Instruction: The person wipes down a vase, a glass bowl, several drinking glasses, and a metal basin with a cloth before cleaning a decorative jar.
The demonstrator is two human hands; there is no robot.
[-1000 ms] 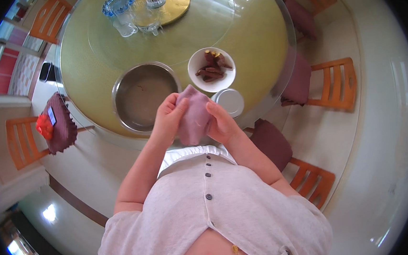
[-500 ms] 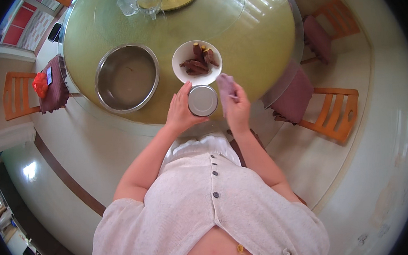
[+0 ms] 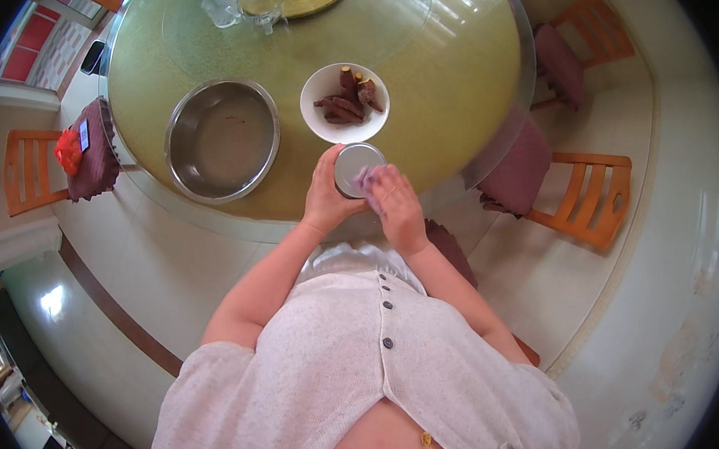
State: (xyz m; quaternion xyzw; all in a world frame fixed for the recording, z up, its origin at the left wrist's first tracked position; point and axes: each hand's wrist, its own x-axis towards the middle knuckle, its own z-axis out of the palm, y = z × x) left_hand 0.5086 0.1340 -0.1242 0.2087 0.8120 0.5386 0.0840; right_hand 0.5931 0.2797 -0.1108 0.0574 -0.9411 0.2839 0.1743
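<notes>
My left hand [image 3: 328,195] is closed around the side of a round can [image 3: 358,159], whose flat silver end faces up. A crumpled purple cloth [image 3: 367,187] is bunched in my right hand [image 3: 396,209] and pressed on the near right part of that end. Just beyond the can stands a white bowl [image 3: 312,127] with several reddish-brown sweet potatoes [image 3: 343,108], some with cut yellowish tips. Whatever is on the can's side is hidden by my fingers.
A large steel basin [image 3: 172,155] holding cloudy water sits left on the round glass-topped table [image 3: 441,74]. Clear glass pitchers [image 3: 258,4] stand at the far side. Wooden chairs with purple covers [image 3: 524,169] flank the table; a red bag [image 3: 68,152] and phone lie on the left one.
My right hand has moved left and nearer, bringing the purple cloth from beside the can onto its top. My left hand keeps holding the can, shifted slightly.
</notes>
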